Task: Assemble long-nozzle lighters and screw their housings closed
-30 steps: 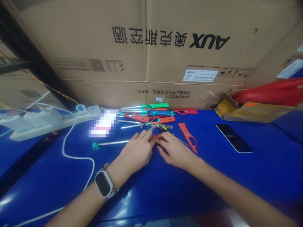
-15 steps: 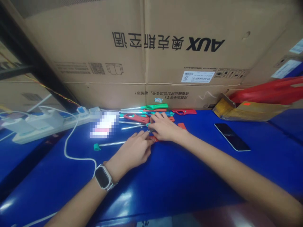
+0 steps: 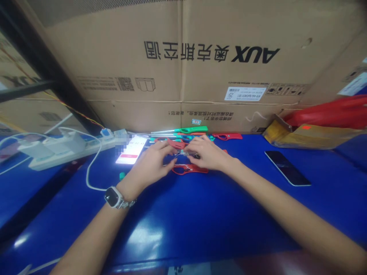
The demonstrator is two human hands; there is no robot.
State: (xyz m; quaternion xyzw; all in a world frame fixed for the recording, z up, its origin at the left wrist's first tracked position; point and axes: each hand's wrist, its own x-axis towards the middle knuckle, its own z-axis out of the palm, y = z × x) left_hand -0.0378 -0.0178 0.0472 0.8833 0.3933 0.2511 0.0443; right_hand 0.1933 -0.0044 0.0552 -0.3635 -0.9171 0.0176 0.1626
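Note:
A red lighter casing with a finger loop lies on the blue table, a thin pale wire across it. Just above it, my right hand pinches a small pale lighter part, too small to make out fully. My left hand, wearing a watch, comes in from the other side; its thumb and forefinger are apart, close to that part. Behind both hands lie several long-necked lighters, among them a green lighter and a red lighter. A green cap is partly hidden behind my left wrist.
A lit phone lies left of the lighters, beside a white power strip with plugs and cables. A dark phone rests at the right. Behind stand a large carton and a small open box with red plastic.
My left hand has shifted up and its fingers have spread, uncovering the red casing. My right hand has moved slightly right, with the small part now showing at its fingertips. The view has shifted slightly.

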